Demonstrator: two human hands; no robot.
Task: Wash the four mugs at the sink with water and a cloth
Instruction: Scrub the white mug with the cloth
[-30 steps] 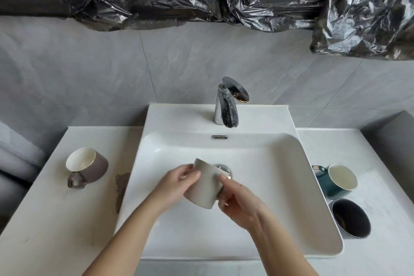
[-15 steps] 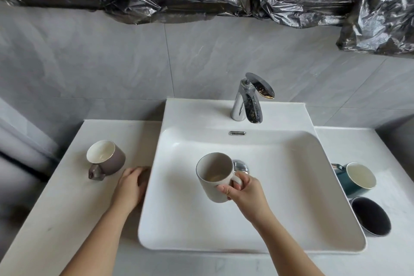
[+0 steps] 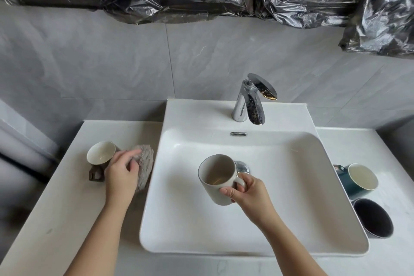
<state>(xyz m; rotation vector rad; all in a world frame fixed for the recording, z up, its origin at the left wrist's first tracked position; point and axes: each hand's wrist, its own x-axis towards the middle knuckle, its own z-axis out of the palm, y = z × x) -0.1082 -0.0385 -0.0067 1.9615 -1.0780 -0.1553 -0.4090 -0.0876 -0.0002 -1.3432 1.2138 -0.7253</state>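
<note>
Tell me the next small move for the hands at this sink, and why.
Probably bring the grey cloth across to the beige mug and start wiping inside it. The left hand grips the cloth above the counter, left of the sink. The right hand holds the mug by its handle over the basin, with its mouth open and nothing in the way.

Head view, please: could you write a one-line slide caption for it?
Right hand holds a beige mug by its handle over the sink while left hand grips a grey cloth.
</note>
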